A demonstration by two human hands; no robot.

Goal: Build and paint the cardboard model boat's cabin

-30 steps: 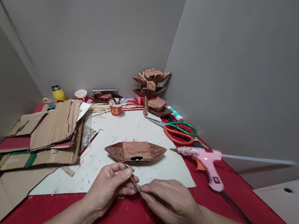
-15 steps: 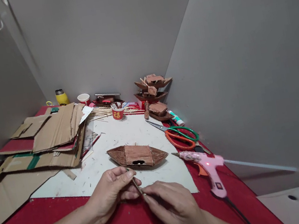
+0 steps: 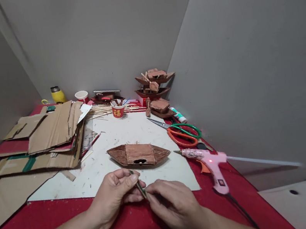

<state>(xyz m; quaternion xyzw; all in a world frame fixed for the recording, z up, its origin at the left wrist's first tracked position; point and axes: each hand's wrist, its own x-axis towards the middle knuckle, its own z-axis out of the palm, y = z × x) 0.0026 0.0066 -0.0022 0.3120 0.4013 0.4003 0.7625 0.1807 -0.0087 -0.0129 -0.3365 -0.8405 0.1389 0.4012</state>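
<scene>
Between my two hands is a narrow dark strip (image 3: 140,189), possibly cardboard, tilted from upper left to lower right. My left hand (image 3: 121,188) pinches its upper end between thumb and fingers. The thumb and forefinger of my right hand (image 3: 173,201) close on its lower end. Just beyond my hands a brown model boat (image 3: 139,154) rests on the white sheet (image 3: 99,180). The boat has a reddish-brown arched cover with a dark hole in its near side, and both its ends are pointed. Neither hand touches it.
To the right lie a pink glue gun (image 3: 212,163) with a glowing red light and scissors (image 3: 184,132) with green and orange handles. Cardboard pieces (image 3: 52,129) are piled at left. Behind stand a red paper cup (image 3: 117,109), thin sticks (image 3: 99,111) and more model boats (image 3: 155,86).
The view has tilted and shifted slightly, so the background sits a little higher and to the left. My right hand has moved slightly along the strip; both hands still hold it.
</scene>
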